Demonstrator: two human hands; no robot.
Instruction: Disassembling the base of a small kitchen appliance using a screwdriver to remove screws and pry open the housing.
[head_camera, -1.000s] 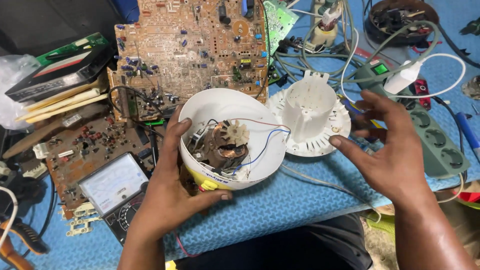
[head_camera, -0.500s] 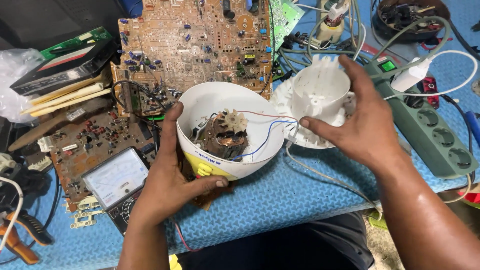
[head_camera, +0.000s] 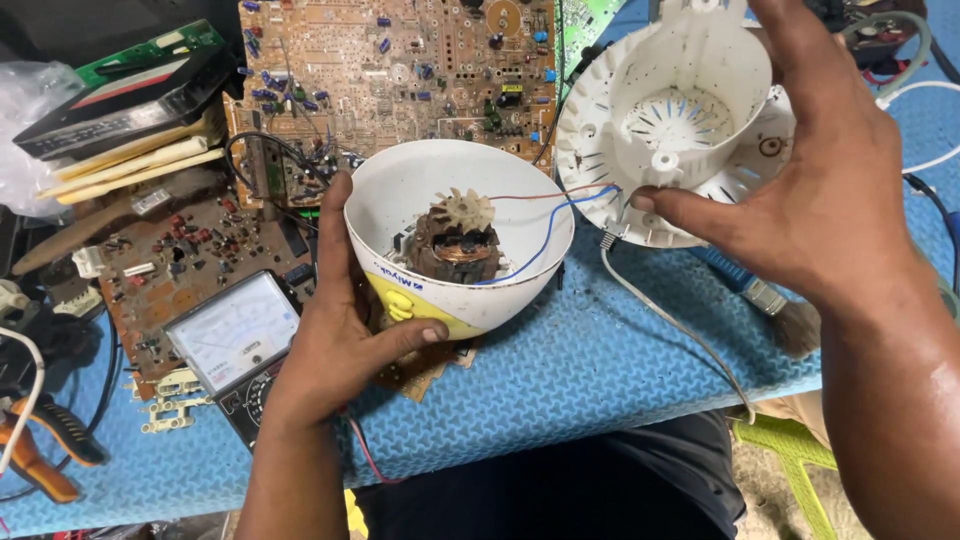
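Observation:
My left hand (head_camera: 335, 345) grips a white bowl-shaped appliance housing (head_camera: 400, 205) with a yellow patch on its side, tilted toward me. Inside it sits a small electric motor (head_camera: 455, 245) with copper windings and a pale fan wheel on top. A red wire and a blue wire (head_camera: 545, 235) run from the motor to a white round vented base cover (head_camera: 680, 120). My right hand (head_camera: 810, 190) holds that cover lifted up at the upper right, thumb on its lower rim, its hollow inside facing me. A grey cord (head_camera: 680, 335) hangs from the cover.
A large brown circuit board (head_camera: 400, 70) lies behind the housing, a smaller board (head_camera: 190, 245) to the left. An analogue multimeter (head_camera: 235, 335) rests by my left wrist. Orange-handled pliers (head_camera: 40, 455) lie at far left. A brush (head_camera: 770, 305) lies on the blue mat (head_camera: 560, 380).
My right hand took hold of the white base cover and raised it off the mat, up and to the right. The left hand kept its grip on the housing.

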